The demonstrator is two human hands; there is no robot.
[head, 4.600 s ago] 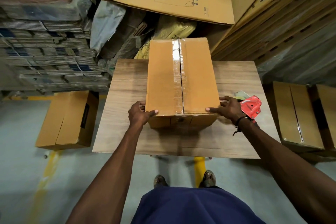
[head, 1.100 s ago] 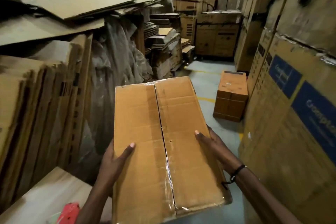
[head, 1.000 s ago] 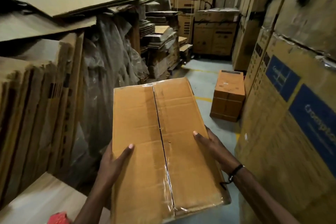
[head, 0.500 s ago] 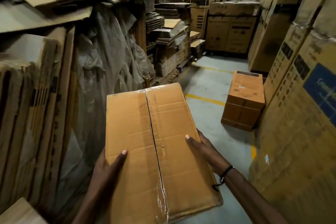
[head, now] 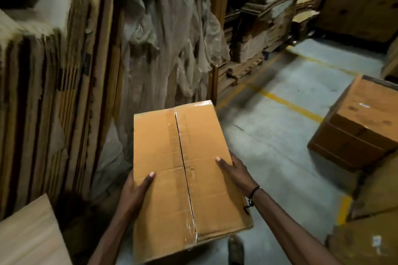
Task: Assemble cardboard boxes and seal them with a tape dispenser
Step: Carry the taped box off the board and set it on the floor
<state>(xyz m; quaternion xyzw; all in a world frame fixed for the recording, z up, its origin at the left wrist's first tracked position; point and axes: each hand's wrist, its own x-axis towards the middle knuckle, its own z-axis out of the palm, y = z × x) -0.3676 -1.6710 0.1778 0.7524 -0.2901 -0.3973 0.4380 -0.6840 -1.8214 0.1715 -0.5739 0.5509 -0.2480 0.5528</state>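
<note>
"What are you holding?"
"A brown box (head: 183, 170), taped shut. My left hand (head: 134, 191) and right hand (head: 233, 171) grip its sides, up off the floor (head: 269, 135)."
"What's near?"
"Another box (head: 357, 122) sits ahead, flat cardboard (head: 53, 92) beside."

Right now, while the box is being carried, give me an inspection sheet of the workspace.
Surface: table corner at lower left, bare where seen.
Job's things: box seam taped, held off the floor; tape dispenser not in view.
Clutter: plastic sheeting hanging by flat cardboard stacks.
Grippers: left hand and right hand grip the box's sides.
Cables: nothing seen.
Surroundings: second box on the floor with yellow lines.
</note>
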